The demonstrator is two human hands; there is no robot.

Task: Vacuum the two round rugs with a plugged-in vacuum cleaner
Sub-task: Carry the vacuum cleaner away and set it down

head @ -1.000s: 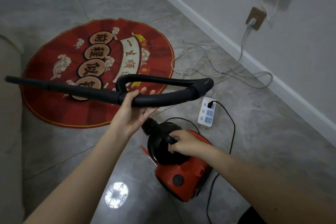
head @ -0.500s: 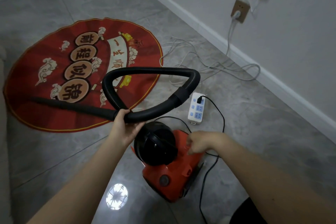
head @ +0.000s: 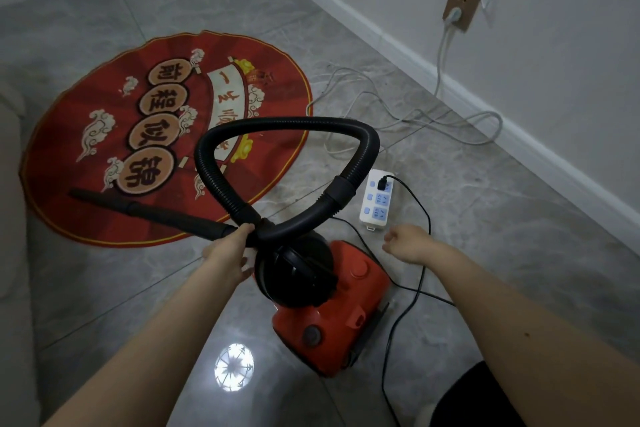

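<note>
One round rug (head: 166, 139) (red, printed with characters and clouds) lies on the grey tiled floor (head: 485, 218); the vacuum cleaner (head: 325, 302), red body with black dome, stands just beside the rug's near edge; left hand (head: 230, 251) grips the black wand (head: 156, 213) where it joins the looped hose (head: 287, 121), the wand's tip over the rug; right hand (head: 407, 241) hovers with fingers loosely curled, holding nothing, near the white power strip (head: 375, 204), into which a black cord (head: 415, 218) is plugged; white cable (head: 440, 55) runs to a wall socket (head: 460, 7)
</note>
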